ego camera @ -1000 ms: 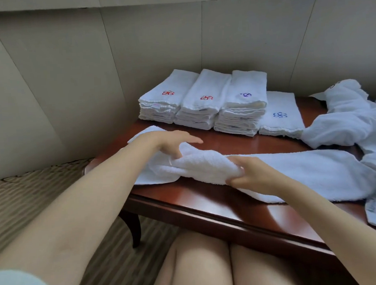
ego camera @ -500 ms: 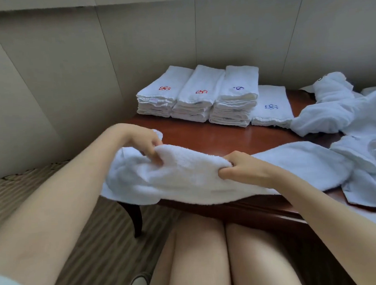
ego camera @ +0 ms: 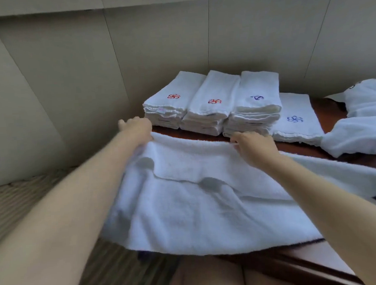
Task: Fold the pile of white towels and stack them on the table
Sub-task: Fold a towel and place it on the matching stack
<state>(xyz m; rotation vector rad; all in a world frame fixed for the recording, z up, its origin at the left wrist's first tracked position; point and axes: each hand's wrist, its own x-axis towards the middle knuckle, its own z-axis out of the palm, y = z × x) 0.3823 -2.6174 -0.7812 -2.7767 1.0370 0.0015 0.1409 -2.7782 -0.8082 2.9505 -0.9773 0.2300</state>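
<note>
A white towel (ego camera: 208,206) lies spread over the near part of the dark wooden table (ego camera: 325,111), its front edge hanging past the table edge. A folded-over layer runs across its far half. My left hand (ego camera: 136,128) grips the far left corner of that layer. My right hand (ego camera: 254,148) pinches the far edge near the middle. Behind them stand three stacks of folded white towels (ego camera: 213,106) with red and blue emblems, and a lower stack (ego camera: 296,119) to their right.
A heap of unfolded white towels (ego camera: 360,124) lies at the table's right end. A beige panelled wall closes in behind and to the left. Striped carpet (ego camera: 33,194) is on the left, and my knees show below the table edge.
Both hands carried the towel's near edge up and away from me, laying it over toward the stacks. The towel has gone from bunched to spread flat with a fold across it.
</note>
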